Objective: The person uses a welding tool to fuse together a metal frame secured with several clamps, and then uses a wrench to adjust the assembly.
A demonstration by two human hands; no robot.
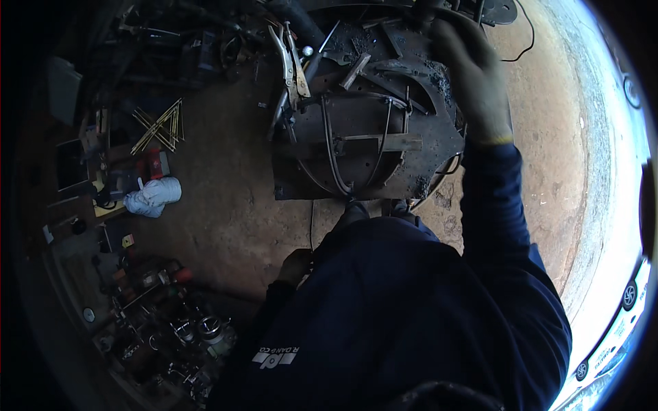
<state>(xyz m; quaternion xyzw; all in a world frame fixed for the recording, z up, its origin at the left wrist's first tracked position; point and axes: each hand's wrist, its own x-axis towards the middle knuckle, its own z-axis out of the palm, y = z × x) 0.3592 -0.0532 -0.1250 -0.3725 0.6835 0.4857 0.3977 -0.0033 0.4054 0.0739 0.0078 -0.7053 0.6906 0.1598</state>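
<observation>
My right hand (473, 75), in a pale work glove with a yellow cuff edge, reaches over the far right of a dark metal worktable (295, 185). Its fingers are smeared and lie beside a dark part at the table's far edge. Low at my left side is my left hand (295, 266), in a dark glove, its fingers curled and a small light piece at its edge. A thin cable (312, 222) runs down close to it. On the tabletop lies a frame of curved metal rods (327, 144), with a flat bar (397, 142) across it.
Locking pliers (289, 65), a short metal piece (355, 72) and dark scraps crowd the table's far part. Leftward on the floor are a bundle of yellowish rods (161, 127), a white cloth bundle (154, 197) and machine parts (205, 329). Parked vehicles (617, 322) stand outside, right.
</observation>
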